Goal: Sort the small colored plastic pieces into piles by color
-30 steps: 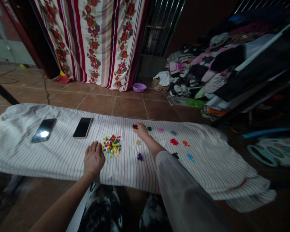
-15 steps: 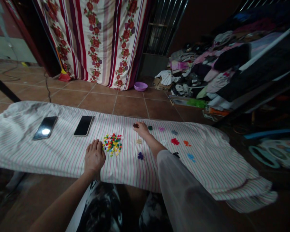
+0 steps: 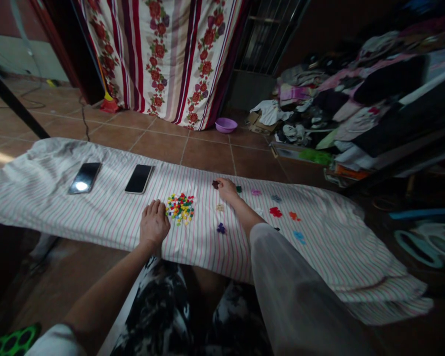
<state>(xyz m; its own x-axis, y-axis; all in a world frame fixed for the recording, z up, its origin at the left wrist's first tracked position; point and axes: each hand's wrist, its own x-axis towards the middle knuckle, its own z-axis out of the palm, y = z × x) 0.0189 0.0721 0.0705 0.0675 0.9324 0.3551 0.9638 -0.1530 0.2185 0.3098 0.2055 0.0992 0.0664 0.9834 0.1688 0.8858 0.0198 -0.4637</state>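
My left hand (image 3: 155,222) lies flat on the striped cloth (image 3: 193,247), palm down, its fingers stretched out. It borders a mixed pile of small colourful cubes (image 3: 180,207). Farther out, my right hand (image 3: 228,190) reaches to a little cluster of dark brown pieces (image 3: 215,184), fingers drawn together at its edge. What sits between those fingertips is too small to make out. Around that hand lie single-colour clusters: green (image 3: 239,189), pink (image 3: 256,192), beige (image 3: 220,207), dark purple (image 3: 221,228), red (image 3: 276,211), orange (image 3: 294,216), grey (image 3: 276,198) and blue (image 3: 299,237). My right forearm partly covers white and black ones.
Two phones, one reflecting light (image 3: 84,178) and one dark (image 3: 139,179), lie at the left of the cloth. Beyond it are a purple basin (image 3: 226,125) on the tiled floor, a floral curtain (image 3: 178,59) and a heap of clothes (image 3: 341,94).
The view has shifted, so the whole scene sits slightly to the right and higher. My right hand stays at the brown pieces, and my left hand remains beside the mixed pile.
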